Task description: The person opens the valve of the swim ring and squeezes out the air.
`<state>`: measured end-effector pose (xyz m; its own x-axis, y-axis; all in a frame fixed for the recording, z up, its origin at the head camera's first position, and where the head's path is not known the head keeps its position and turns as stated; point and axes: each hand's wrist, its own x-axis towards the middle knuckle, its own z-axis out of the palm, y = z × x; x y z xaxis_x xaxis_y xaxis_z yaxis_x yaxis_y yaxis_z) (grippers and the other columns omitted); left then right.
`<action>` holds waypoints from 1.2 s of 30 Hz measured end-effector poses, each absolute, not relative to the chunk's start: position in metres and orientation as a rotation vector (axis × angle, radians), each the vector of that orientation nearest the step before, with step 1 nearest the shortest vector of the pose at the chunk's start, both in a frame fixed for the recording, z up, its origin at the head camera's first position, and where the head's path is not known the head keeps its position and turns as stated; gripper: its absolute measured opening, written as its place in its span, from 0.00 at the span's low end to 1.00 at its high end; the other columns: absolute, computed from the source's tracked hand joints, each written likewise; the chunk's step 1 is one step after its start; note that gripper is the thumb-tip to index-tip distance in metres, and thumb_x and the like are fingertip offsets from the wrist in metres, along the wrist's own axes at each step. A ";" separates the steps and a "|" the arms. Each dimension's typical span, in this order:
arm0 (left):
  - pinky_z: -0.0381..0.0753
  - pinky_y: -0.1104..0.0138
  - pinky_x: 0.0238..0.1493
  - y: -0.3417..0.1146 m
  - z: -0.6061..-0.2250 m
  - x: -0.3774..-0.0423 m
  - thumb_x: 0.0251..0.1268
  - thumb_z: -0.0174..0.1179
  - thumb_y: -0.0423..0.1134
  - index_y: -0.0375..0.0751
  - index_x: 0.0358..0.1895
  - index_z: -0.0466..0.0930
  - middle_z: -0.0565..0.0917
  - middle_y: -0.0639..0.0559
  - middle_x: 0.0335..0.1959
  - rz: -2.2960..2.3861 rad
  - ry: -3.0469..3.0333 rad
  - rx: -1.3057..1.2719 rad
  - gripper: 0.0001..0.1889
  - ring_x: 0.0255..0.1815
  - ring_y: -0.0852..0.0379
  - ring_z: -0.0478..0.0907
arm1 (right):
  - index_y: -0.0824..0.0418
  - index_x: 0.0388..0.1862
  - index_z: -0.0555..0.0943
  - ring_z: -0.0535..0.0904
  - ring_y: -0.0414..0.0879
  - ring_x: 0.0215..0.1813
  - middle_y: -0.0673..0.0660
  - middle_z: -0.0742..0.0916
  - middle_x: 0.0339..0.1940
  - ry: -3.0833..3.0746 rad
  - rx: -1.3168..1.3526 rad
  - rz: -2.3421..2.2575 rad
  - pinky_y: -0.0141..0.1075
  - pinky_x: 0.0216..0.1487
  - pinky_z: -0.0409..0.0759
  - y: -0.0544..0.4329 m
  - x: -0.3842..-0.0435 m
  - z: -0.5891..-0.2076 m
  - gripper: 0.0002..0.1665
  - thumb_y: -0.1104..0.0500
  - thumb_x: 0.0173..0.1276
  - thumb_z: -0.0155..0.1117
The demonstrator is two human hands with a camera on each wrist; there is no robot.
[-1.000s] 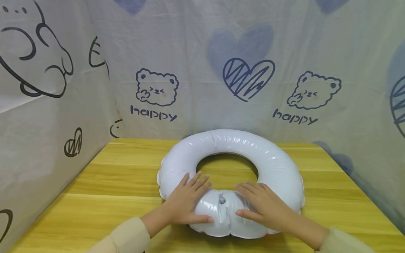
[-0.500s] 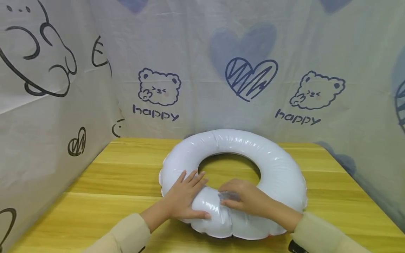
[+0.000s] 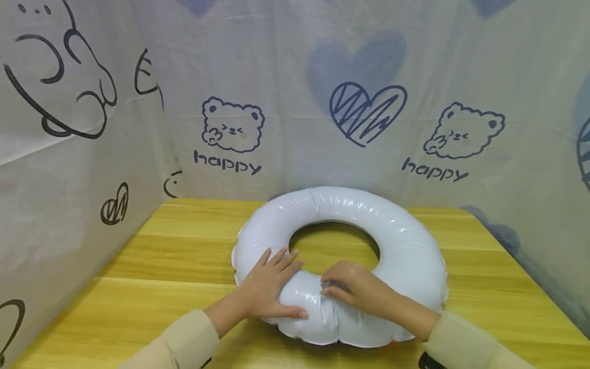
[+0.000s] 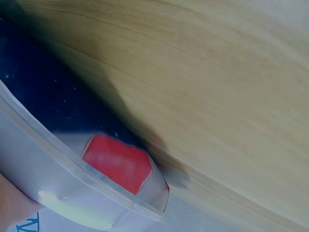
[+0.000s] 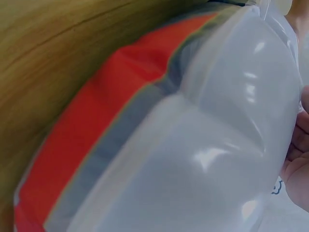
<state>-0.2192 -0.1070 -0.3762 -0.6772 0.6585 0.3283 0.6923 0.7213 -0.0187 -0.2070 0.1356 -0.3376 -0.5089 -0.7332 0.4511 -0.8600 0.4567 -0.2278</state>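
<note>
A white inflated swim ring (image 3: 410, 256) lies on the wooden table, its near side under both hands. My left hand (image 3: 268, 291) rests on the front left of the ring with fingers spread and thumb apart. At the front middle, my right hand (image 3: 361, 289) has its fingers and thumb curled together and pinches the small clear valve, which the hand now hides. In the left wrist view the ring's underside is dark blue with a red patch (image 4: 120, 164). The right wrist view shows a red band (image 5: 130, 67) below the puckered white seam.
The yellow wood-grain table (image 3: 175, 266) reaches out past the ring on both sides. A pale cloth (image 3: 286, 92) with hearts, bears and lettering hangs behind it and along the sides. Something black (image 3: 430, 360) shows under the right sleeve.
My right hand has moved left from the ring's front right onto the valve, and its fingers have curled in. The left hand has stayed in place on the ring.
</note>
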 end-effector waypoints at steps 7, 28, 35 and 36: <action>0.54 0.43 0.68 -0.106 -0.375 -0.218 0.48 0.42 0.79 0.43 0.66 0.66 0.66 0.43 0.69 -0.201 -2.656 -1.058 0.50 0.69 0.40 0.61 | 0.64 0.34 0.83 0.83 0.44 0.36 0.53 0.87 0.31 -2.331 1.310 0.774 0.33 0.40 0.81 0.137 -0.205 -0.343 0.05 0.64 0.60 0.63; 0.52 0.44 0.69 -0.106 -0.378 -0.217 0.48 0.37 0.81 0.43 0.66 0.66 0.65 0.44 0.69 -0.260 -2.672 -1.035 0.52 0.70 0.41 0.61 | 0.62 0.29 0.85 0.85 0.44 0.36 0.55 0.89 0.31 -2.452 1.033 1.040 0.33 0.38 0.82 0.140 -0.203 -0.333 0.09 0.63 0.65 0.59; 0.54 0.44 0.68 -0.107 -0.378 -0.216 0.48 0.36 0.82 0.44 0.65 0.67 0.71 0.45 0.65 -0.231 -2.647 -1.045 0.51 0.68 0.42 0.64 | 0.66 0.42 0.84 0.84 0.52 0.46 0.58 0.88 0.42 -2.541 0.886 1.078 0.43 0.47 0.81 0.152 -0.202 -0.330 0.13 0.61 0.68 0.55; 0.54 0.44 0.68 -0.107 -0.378 -0.216 0.48 0.35 0.82 0.44 0.65 0.67 0.71 0.45 0.65 -0.228 -2.645 -1.045 0.51 0.68 0.42 0.64 | 0.67 0.43 0.83 0.83 0.53 0.47 0.59 0.88 0.43 -2.543 0.890 1.065 0.44 0.47 0.80 0.154 -0.202 -0.331 0.13 0.61 0.68 0.55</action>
